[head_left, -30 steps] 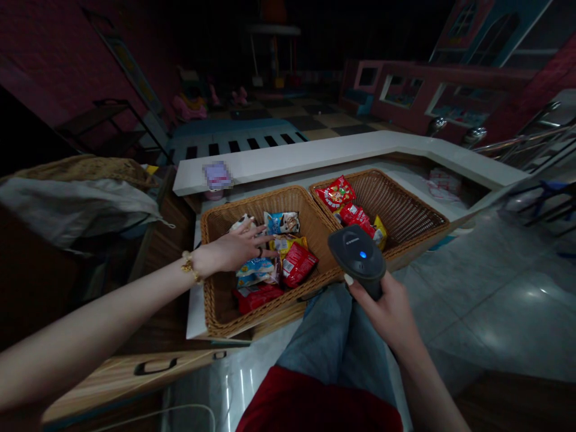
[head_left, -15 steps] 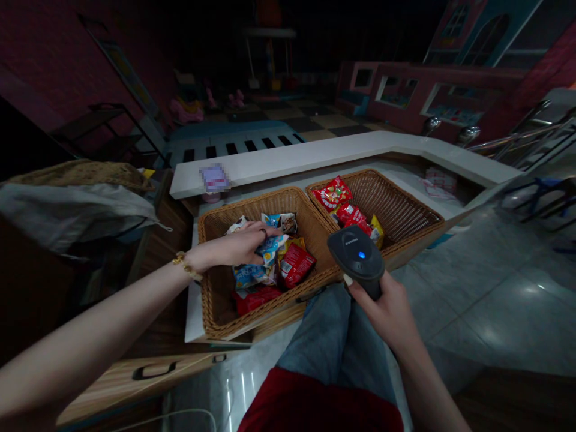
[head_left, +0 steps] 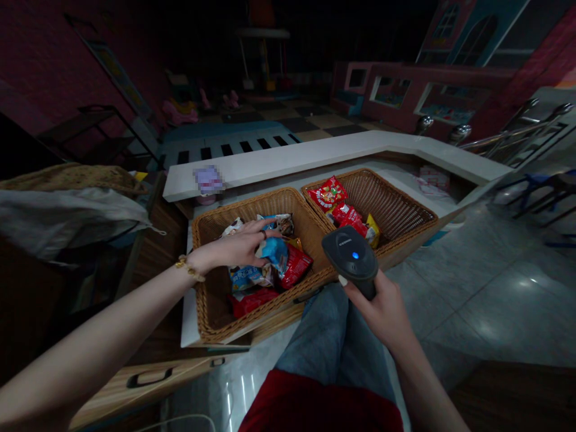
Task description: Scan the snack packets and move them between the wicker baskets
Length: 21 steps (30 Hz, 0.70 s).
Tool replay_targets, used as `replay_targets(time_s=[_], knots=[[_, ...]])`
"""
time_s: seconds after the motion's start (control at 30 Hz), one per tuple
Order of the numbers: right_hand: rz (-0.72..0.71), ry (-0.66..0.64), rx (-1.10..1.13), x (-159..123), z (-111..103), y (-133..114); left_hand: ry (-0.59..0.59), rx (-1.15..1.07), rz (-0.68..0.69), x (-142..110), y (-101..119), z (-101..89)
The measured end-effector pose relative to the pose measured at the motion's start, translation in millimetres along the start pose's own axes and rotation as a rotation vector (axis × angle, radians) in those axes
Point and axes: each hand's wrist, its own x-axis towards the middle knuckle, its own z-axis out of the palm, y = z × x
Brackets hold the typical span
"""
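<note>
Head view: half-open left-hand fingers (head_left: 252, 232) sit over a blue snack packet (head_left: 273, 252); right fingers (head_left: 377, 287) grip a barcode scanner (head_left: 350, 257).

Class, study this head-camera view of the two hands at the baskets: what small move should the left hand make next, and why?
Probably the left hand should lift the blue snack packet out of the wicker basket toward the barcode scanner. It already touches the packet, and the right hand grips the scanner just beyond the basket's rim, its blue light lit.
</note>
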Motion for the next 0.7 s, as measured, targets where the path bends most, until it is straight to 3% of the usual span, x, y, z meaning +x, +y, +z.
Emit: replay_targets(time_s=[0.17, 0.37, 0.57, 0.7], knots=[[-0.016, -0.003, 0.039, 0.9, 3.0, -2.7, -0.143, 0.210, -0.076, -9.9, 1.5, -6.1], [-0.014, 0.000, 0.042, 2.2, 1.9, -4.6, -0.354, 0.264, -0.059, -11.7, 0.7, 18.9], [-0.008, -0.009, 0.032, 0.2, 0.3, -3.6, -0.396, 0.310, -0.111, -8.4, 2.6, 29.1], [-0.012, -0.019, 0.064, -1.0, -0.1, -6.3, -0.296, 0.318, -0.074, -7.4, 5.8, 16.0]])
